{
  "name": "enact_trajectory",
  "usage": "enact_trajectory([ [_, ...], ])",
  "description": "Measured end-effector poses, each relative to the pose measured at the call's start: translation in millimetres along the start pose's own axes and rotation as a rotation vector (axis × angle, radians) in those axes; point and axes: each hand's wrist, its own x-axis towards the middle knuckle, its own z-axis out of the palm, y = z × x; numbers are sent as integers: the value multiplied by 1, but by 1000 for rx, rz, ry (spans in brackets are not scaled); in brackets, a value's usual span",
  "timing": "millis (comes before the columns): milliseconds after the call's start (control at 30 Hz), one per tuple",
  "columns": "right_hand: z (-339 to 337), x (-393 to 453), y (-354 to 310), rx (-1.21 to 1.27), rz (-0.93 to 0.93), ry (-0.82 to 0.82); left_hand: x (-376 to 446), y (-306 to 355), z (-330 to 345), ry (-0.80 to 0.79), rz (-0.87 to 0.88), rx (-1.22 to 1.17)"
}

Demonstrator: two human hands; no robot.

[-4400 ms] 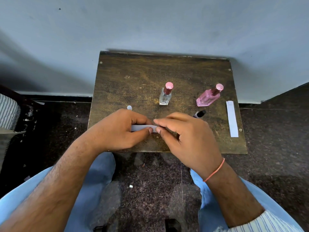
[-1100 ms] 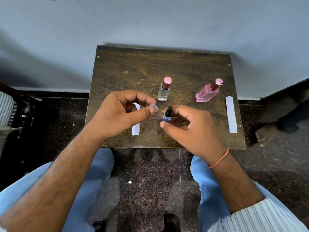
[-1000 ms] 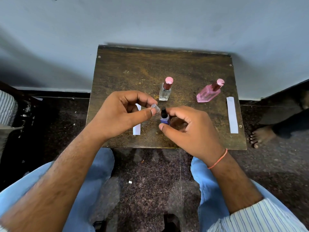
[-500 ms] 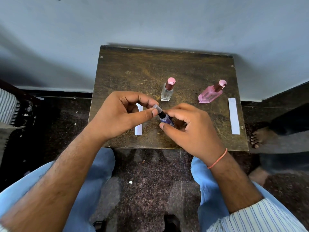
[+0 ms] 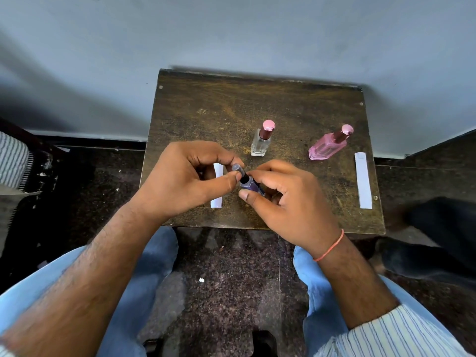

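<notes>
Over the near half of the wooden table, my right hand curls round the small purple bottle, tilted leftward; my left hand pinches the clear cap between thumb and forefinger, at the bottle's black neck

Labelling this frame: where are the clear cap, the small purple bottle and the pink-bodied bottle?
clear cap (image 5: 237, 168): head view, closed top end.
small purple bottle (image 5: 249, 186): head view, glass body.
pink-bodied bottle (image 5: 325, 148): head view, glass body.
</notes>
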Motion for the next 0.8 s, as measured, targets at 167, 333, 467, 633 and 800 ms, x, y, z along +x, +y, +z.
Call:
enact_trajectory([
  [167, 3, 4, -2, 33, -6, -5, -2, -3, -8, 23, 53, 18],
  [333, 11, 11, -11, 84, -9, -1, -8, -6, -16, 47, 60, 1],
  [467, 15, 23, -19, 120, 34, 106, -12, -7, -17, 154, -3, -30],
  [633, 27, 32, -21, 158, 147, 226, -13, -16, -21, 128, -251, 138],
  [800, 42, 41, -13, 248, 222, 223, -15, -18, -23, 3, -337, 406],
])
